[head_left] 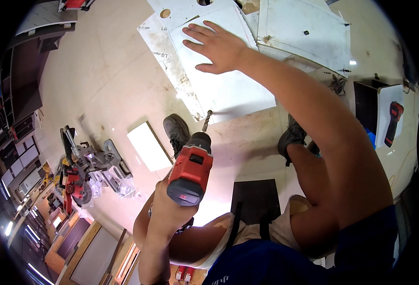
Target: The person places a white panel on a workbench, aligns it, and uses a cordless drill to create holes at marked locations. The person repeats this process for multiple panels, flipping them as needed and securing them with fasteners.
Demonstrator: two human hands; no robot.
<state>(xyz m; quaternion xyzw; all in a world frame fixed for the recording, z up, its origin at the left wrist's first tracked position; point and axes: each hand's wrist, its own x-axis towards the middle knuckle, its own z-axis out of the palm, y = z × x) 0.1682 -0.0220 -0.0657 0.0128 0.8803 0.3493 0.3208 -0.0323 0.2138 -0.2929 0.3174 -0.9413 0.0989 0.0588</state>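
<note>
My left hand [166, 211] is wrapped round the handle of a red and black cordless drill [193, 168]. Its long twist drill bit [206, 122] points away from me, and the tip meets a white sheet [238, 88] close to its near edge, at a small dark spot. Whether the bit has entered the sheet cannot be made out. Farther off, my right hand [219, 48] lies flat on the same sheet with fingers spread. Underneath are more white boards [181, 88], stained with brown dirt.
My shoes stand on either side below the sheet. A small white panel [148, 146] and a saw with a toothed blade [83, 190] lie left. At right, a red and black power tool [393, 124] rests on a white-topped box. A black panel [254, 202] is between my legs.
</note>
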